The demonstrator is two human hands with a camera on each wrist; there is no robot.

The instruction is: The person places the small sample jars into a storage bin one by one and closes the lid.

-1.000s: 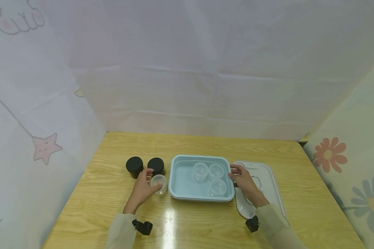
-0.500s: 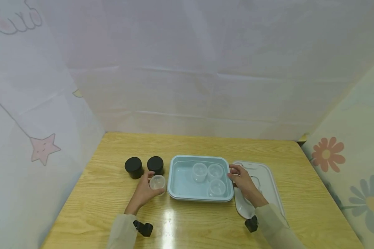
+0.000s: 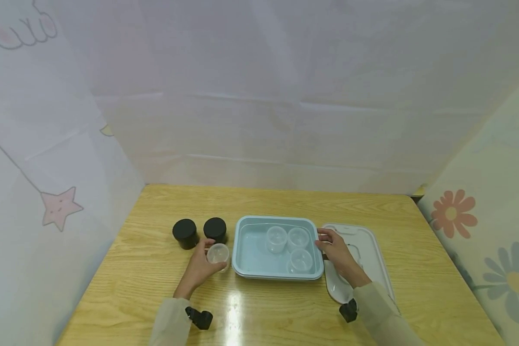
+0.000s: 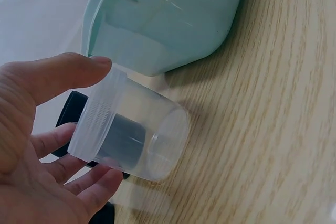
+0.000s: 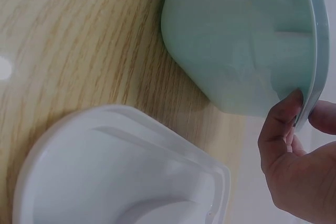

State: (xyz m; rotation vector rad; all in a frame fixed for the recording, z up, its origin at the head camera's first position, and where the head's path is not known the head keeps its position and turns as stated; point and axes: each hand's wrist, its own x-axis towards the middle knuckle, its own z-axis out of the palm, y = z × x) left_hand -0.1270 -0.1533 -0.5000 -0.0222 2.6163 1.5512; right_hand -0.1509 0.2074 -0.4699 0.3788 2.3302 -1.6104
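Note:
My left hand holds a clear plastic cup standing on the table left of the pale blue tub. In the left wrist view, the thumb lies on the cup's ridged rim and the fingers curl under the other side. At the tub's right end, my right hand pinches its rim; the right wrist view shows thumb and fingers on either side of the rim. Inside the tub are three clear cups, a left one, a back right one and a front right one.
Two black round-topped containers, a left one and a right one, stand behind my left hand. A white lid-like piece lies right of the tub, partly under my right forearm. Cloth walls enclose the wooden table.
The left thumb and fingers have closed in on the clear cup's rim. My right hand has stayed on the tub's rim, and the tub has not visibly moved.

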